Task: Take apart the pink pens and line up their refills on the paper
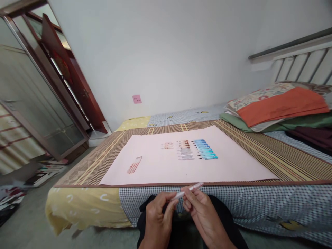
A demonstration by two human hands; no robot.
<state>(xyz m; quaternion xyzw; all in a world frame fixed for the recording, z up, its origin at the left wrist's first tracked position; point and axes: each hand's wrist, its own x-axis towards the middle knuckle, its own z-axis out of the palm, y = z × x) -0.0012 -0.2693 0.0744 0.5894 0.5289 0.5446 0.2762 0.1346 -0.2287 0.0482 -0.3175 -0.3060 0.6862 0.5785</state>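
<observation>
Head view took in a bed (259,204), spread with yellow and checked cloth, against a white wall (166,62). On the bed lay a striped mat (90,166), and on the mat a broad pale pink sheet (238,162).

At the sheet's near edge were the person's two hands. The left hand (160,211) had thumb and fingers pinched on one end of a pale pen (195,187); the right hand (201,204) gripped it further along, its fingers closed narrowly around the barrel. The pen was held off the sheet, slanting up to the right.

Much seemed already set out by colour: a column of blue-to-turquoise pens (206,149) to the right, a column of brown and grey pens (185,146) beside it, and a short stack of pale pinkish pens (169,146) further left. Reddish pens (134,166) lay slanted and well apart at the sheet's left, perhaps not yet lined up with the others. The held pen, too, was not yet among them.
</observation>
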